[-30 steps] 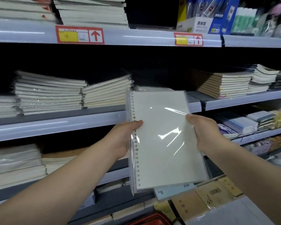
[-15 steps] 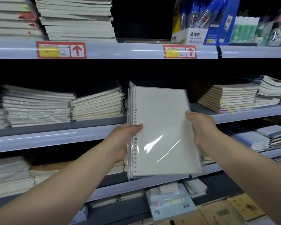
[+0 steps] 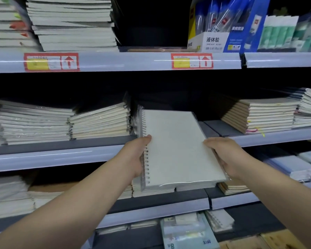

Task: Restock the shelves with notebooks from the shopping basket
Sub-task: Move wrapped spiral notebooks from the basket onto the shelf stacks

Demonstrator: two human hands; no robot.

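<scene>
One wrapped notebook (image 3: 176,146), two hands.
My left hand (image 3: 134,157) and right hand (image 3: 226,157) grip its side edges, fingers (image 3: 212,141) curled round it, at the middle shelf (image 3: 43,159) front.

Both forearms extend from the lower corners toward frame centre. Left hand (image 3: 137,155) grips the notebook (image 3: 176,146) at its spiral edge, thumb on top; right hand (image 3: 226,156) grips the opposite edge.

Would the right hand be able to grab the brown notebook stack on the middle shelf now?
Probably not yet: the right hand is busy gripping the spiral notebook; the way to the brown stack looks free.
</scene>
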